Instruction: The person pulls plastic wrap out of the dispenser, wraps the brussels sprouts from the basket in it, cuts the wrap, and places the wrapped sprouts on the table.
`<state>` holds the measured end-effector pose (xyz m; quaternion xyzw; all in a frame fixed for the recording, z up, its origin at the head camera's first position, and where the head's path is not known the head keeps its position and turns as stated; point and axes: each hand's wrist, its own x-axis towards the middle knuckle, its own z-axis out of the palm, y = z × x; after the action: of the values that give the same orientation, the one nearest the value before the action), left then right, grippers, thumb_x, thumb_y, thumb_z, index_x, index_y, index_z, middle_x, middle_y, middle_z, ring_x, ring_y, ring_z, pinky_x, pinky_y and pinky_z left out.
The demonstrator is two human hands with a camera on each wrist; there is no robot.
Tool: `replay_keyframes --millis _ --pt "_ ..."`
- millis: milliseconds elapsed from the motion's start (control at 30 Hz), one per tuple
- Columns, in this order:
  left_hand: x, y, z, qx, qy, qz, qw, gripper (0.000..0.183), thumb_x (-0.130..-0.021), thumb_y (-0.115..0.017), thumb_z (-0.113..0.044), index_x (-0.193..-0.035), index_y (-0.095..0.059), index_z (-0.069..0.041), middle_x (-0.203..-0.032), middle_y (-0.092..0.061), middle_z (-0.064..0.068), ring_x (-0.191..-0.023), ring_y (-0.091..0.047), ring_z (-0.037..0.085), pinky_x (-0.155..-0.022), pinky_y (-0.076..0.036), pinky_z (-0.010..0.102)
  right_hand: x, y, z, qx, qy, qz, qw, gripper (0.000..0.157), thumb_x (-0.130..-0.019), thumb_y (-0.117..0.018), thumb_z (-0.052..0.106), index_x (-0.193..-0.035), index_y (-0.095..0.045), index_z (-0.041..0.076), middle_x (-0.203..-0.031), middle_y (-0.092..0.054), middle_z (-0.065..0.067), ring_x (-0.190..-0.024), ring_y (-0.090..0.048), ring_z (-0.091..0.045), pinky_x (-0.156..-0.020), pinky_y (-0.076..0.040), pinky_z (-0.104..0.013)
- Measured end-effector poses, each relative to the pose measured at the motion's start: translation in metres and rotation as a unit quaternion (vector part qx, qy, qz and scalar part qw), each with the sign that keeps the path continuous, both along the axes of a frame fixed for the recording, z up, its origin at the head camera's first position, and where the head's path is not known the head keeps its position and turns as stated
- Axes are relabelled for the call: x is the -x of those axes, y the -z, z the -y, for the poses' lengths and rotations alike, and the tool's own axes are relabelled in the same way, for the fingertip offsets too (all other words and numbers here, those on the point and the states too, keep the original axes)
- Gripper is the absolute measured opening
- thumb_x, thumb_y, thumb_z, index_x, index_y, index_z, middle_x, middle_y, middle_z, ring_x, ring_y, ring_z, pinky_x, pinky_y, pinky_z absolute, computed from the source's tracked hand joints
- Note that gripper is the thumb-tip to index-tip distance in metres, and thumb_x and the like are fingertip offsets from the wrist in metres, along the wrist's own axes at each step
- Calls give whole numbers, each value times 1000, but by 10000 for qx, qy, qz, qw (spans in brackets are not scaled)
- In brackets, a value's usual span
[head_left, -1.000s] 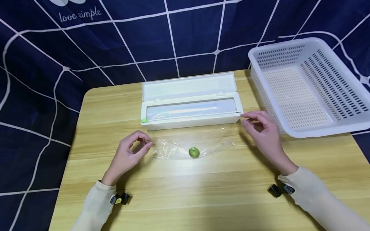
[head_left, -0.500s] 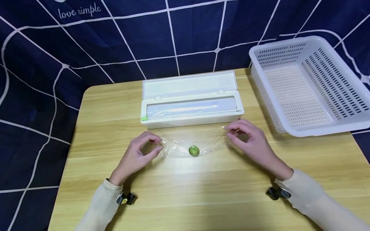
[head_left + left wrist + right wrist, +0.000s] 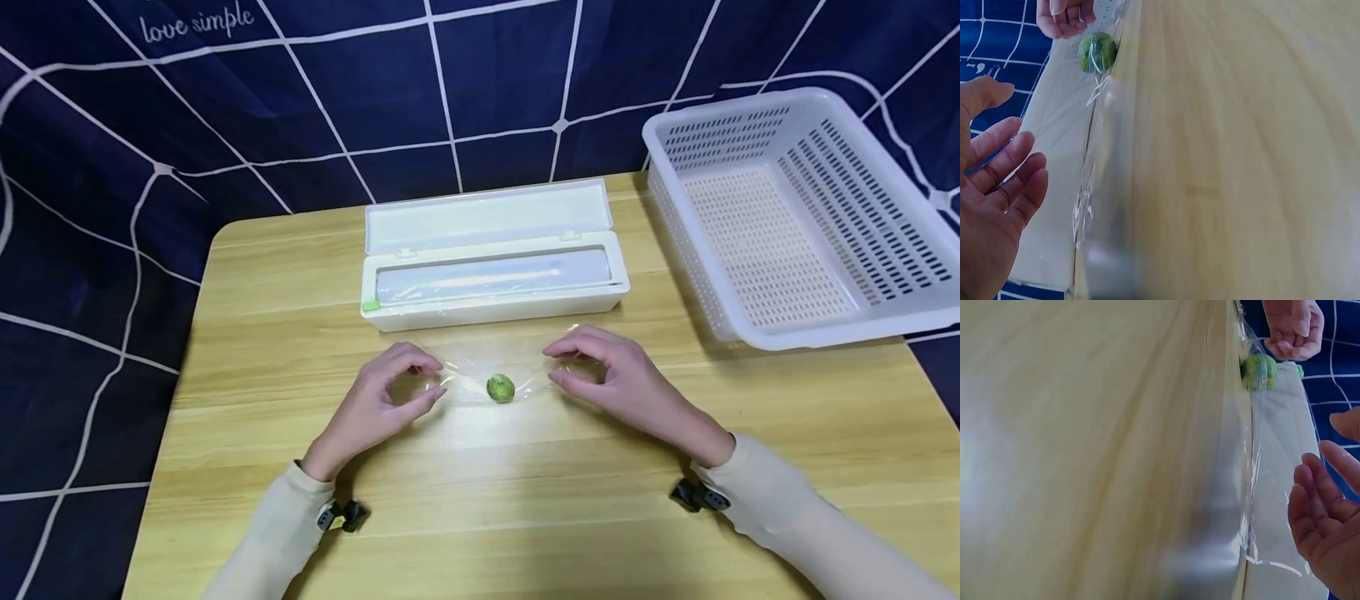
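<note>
Left grip [image 3: 377,398] and right grip [image 3: 615,375] both released, my thumbs and fingers apart, near clear film [image 3: 465,382]. Green vegetable [image 3: 500,387] lies between them, just below frame centre; white box [image 3: 495,314] above, on worktop [image 3: 480,508].

Bright, even light, seemingly from above, fills the head view, leaving a pale glow on the middle of the counter [image 3: 442,492], a streak of glare along the plastic roll [image 3: 487,277] and glints on the clear film [image 3: 468,385]. Soft shadows lie beside both sleeves [image 3: 772,492], with a broader, dimmer patch at the near edge. Both wrist views are darker and softer, the counter's grain smeared, and a greyish blur with whitish glare clouds their lower parts.
</note>
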<state>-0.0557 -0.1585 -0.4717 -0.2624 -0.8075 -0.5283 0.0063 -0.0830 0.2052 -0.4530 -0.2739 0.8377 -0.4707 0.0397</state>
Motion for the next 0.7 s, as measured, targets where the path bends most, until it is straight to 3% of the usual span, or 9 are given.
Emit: replay_keyframes --millis 333,700 --pt "-2 0 -19 126 161 -187 9996 26 -89 -89 0 -111 -77 -7 -108 -74 5 -105 -66 19 -93 -54 45 -2 -4 11 -477 -314 332 9978 38 -95 -89 18 -131 -77 14 -125 -75 4 -115 -69 -15 -100 -55 -39" --pt "-3 3 -34 556 166 -468 9972 32 -89 -92 -8 -117 -77 -6 -106 -73 3 -104 -64 18 -92 -53 37 -3 -7 26 -762 -680 342 9942 46 -93 -91 25 -135 -76 15 -130 -72 5 -121 -65 -13 -106 -52 -43"
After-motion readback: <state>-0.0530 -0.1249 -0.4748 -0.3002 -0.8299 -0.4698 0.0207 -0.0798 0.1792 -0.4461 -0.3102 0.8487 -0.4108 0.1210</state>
